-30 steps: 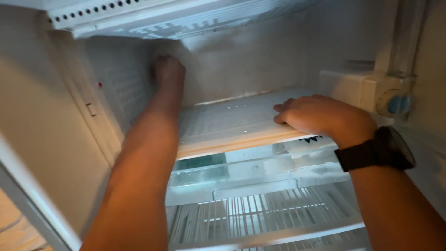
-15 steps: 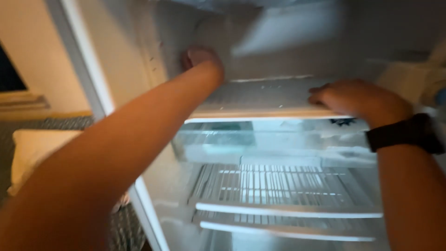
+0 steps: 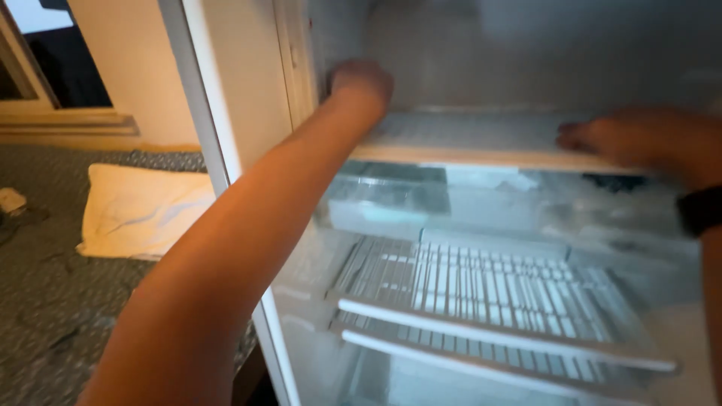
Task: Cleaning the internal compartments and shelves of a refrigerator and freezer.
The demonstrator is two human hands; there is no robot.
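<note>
Two hands inside an open white fridge, both at its flat white upper shelf (image 3: 466, 139).

Left hand (image 3: 361, 79) is curled into a loose fist against the back left corner just above that shelf; whether it grips anything cannot be told. Right hand (image 3: 639, 139) lies palm down on the shelf's right front edge, fingers bent over it, black wristband (image 3: 699, 210) below. Since a second ago the view has swung left: a white cloth (image 3: 143, 210) on patterned carpet now shows left of the shelf, white wire racks (image 3: 489, 301) beneath it.
</note>
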